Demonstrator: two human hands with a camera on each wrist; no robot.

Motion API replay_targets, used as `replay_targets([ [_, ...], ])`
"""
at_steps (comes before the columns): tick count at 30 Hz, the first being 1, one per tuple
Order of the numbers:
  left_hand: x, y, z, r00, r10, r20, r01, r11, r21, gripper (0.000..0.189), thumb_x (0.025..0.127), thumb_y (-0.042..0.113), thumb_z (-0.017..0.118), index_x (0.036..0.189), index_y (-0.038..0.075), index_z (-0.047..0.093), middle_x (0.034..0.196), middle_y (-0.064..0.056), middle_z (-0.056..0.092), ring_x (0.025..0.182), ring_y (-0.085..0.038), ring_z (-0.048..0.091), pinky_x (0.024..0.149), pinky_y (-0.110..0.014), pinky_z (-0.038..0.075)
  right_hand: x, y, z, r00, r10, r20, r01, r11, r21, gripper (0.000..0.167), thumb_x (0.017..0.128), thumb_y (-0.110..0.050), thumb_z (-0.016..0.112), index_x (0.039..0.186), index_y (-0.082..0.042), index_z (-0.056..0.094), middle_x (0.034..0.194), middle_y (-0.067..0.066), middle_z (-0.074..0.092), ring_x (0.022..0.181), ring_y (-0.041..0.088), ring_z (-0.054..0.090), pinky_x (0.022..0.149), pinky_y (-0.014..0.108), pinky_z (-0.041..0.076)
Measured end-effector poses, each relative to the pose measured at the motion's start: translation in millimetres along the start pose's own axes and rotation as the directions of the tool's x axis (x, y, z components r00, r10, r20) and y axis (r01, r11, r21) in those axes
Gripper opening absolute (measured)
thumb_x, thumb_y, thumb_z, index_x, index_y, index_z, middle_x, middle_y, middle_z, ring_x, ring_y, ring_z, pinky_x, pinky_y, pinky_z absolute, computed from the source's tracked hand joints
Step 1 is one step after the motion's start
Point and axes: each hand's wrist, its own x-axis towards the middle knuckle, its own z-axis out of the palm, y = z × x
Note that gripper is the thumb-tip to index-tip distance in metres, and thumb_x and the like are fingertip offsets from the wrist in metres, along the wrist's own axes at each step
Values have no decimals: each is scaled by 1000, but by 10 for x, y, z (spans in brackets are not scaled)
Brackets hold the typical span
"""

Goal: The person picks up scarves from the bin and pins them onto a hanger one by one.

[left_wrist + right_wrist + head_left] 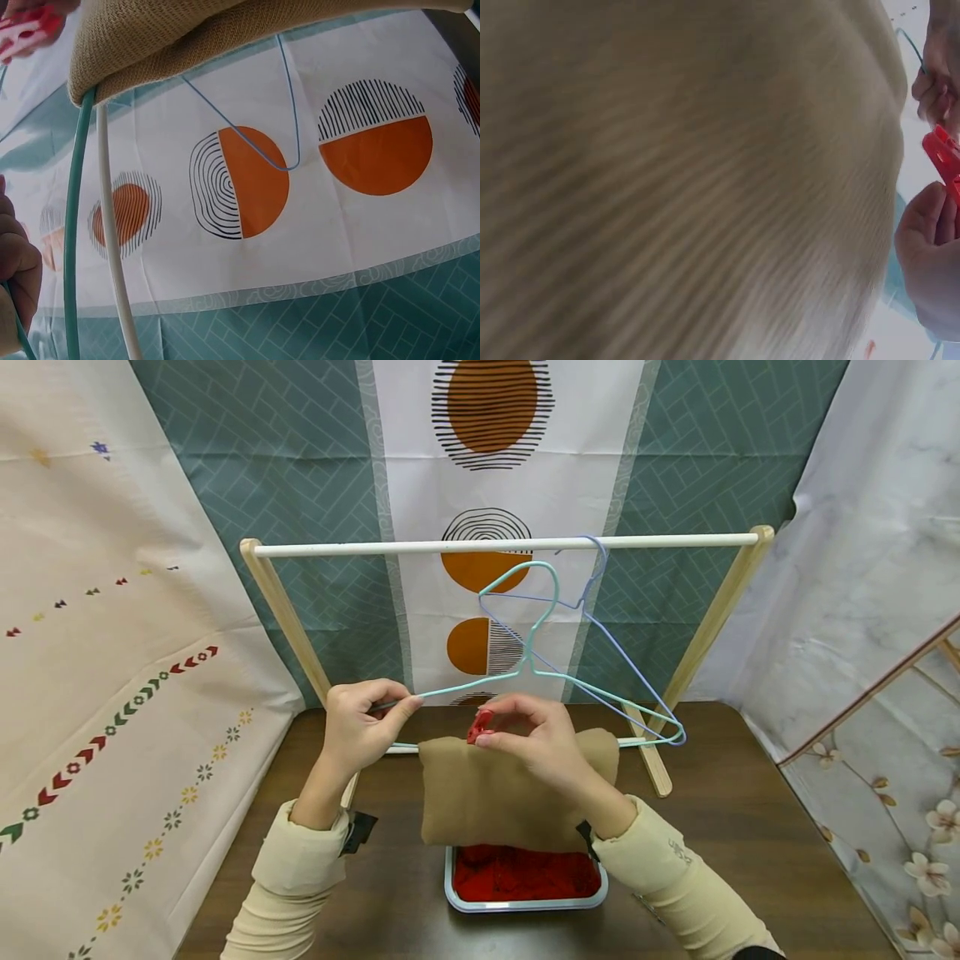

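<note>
In the head view my left hand [363, 727] pinches the left shoulder of a mint-green hanger [480, 679] between thumb and fingers. A small red bit shows by its palm, too hidden to identify. My right hand [536, 739] pinches a red clothespin [477, 727] in front of the hanger, above the top fold of a brown knit cloth [487, 793]. This cloth hangs folded over the hanger's lower bar. In the right wrist view the cloth [690, 187] fills most of the frame, with the red clothespin [943, 156] at the right edge.
A rack with a white rail [337, 549] and wooden legs stands behind. From its rail hangs a blue-purple hanger [630, 664], overlapping the mint one. Below the cloth, a metal tray [525, 906] with red contents sits on the dark wooden table [397, 893].
</note>
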Motion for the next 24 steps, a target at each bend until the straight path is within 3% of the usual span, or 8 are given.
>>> replay_targets([
  [4, -2, 13, 18, 1000, -9, -7, 9, 1000, 1, 16, 74, 5, 71, 61, 0, 62, 48, 2, 47, 40, -5, 31, 39, -17, 25, 78, 13, 94, 1000, -14, 10, 14, 1000, 13, 17, 73, 8, 70, 89, 10, 65, 89, 19, 65, 81, 21, 63, 69, 35, 53],
  [8, 11, 43, 41, 1000, -14, -20, 15, 1000, 19, 16, 62, -11, 72, 60, 0, 61, 47, 0, 46, 40, -7, 32, 38, -18, 26, 152, 56, 177, 1000, -10, 22, 10, 1000, 12, 7, 75, 8, 68, 82, 7, 67, 81, 17, 66, 78, 22, 63, 70, 36, 52],
  [10, 16, 55, 46, 1000, -16, -27, 17, 1000, 25, 17, 62, -12, 73, 60, 0, 61, 48, 0, 47, 40, -7, 32, 38, -18, 26, 189, 87, 217, 1000, -16, 27, 16, 1000, -4, 5, 75, 8, 68, 79, 6, 68, 79, 16, 66, 76, 21, 63, 70, 35, 51],
  [17, 12, 59, 52, 999, -19, -27, 20, 999, 29, 16, 63, -11, 73, 60, 0, 62, 49, 0, 50, 40, -6, 33, 38, -18, 27, 316, 174, 319, 995, -58, 78, 67, 991, -119, 8, 73, 1, 72, 79, 5, 69, 73, 12, 67, 68, 15, 64, 66, 31, 52],
  [24, -8, 66, 68, 999, -29, -38, 29, 999, 17, 17, 62, -12, 73, 60, 0, 62, 49, -1, 50, 40, -7, 33, 38, -17, 27, 364, 230, 344, 992, -69, 107, 95, 960, -262, 9, 71, -4, 75, 77, 1, 71, 70, 5, 68, 71, 9, 63, 66, 25, 50],
])
